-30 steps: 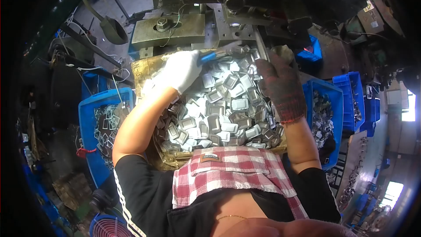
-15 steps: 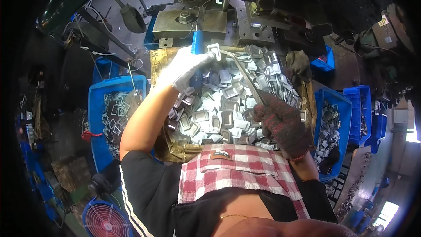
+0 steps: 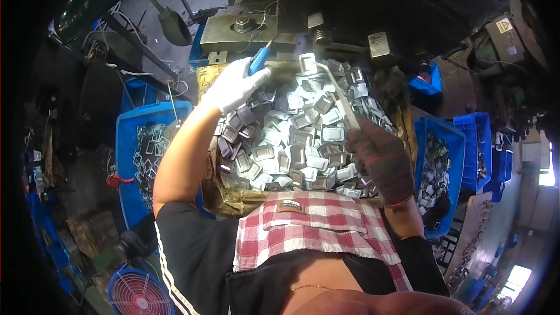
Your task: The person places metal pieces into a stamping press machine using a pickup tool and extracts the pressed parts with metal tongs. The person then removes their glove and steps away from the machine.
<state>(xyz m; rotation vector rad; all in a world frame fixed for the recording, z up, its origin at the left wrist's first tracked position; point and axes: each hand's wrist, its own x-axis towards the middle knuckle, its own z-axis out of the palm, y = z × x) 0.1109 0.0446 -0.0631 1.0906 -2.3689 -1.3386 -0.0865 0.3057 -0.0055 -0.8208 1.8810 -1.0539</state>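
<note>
In a white glove, my left hand is closed on a blue-handled tool at the upper left of the pile, its thin tip pointing up toward the press. My right hand, in a dark glove, grips a long metal rod with a bent end. At that end, a small rectangular metal piece stands at the top of the pile. Many similar metal pieces lie heaped between my hands, on a worn brown sheet.
A press with a bolted steel block stands beyond the pile, its dark upper part overhead. Blue bins of metal parts flank the pile, left and right. A blue fan sits at lower left.
Since half a second ago, my left hand has shifted slightly left, away from the metal piece, and the blue tool has tilted right. The press's upper part appears lower. My right hand still grips the rod.
</note>
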